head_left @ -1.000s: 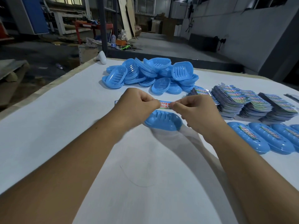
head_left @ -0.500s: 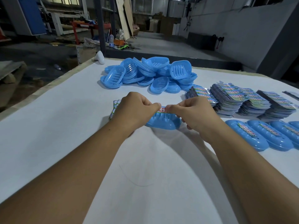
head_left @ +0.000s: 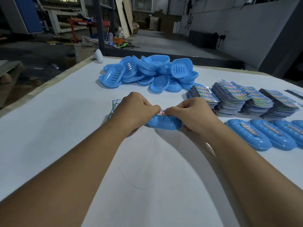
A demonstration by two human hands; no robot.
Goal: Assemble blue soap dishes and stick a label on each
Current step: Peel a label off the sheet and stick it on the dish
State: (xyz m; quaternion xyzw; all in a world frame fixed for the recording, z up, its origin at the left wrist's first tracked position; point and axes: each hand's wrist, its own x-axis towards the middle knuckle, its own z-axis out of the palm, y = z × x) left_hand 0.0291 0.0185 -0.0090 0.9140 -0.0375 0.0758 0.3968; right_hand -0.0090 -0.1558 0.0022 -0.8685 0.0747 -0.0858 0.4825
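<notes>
A blue soap dish (head_left: 164, 123) lies on the white table (head_left: 57, 128) in front of me. Across its top runs a narrow label strip (head_left: 162, 112) with red print. My left hand (head_left: 136, 110) pinches the strip's left end, fingers curled. My right hand (head_left: 190, 113) pinches the right end, its lower fingers touching the dish's right side. Most of the strip and the dish's top are hidden by my hands.
A heap of loose blue dish parts (head_left: 147, 72) lies at the back. Stacks of printed label sheets (head_left: 242, 100) stand at the right. Several labelled dishes (head_left: 249, 135) line up right of my hand. Loose label strips (head_left: 114, 105) lie left of my left hand.
Both hands have come down with the label strip, from above the dish onto its top. The dish has stayed in place.
</notes>
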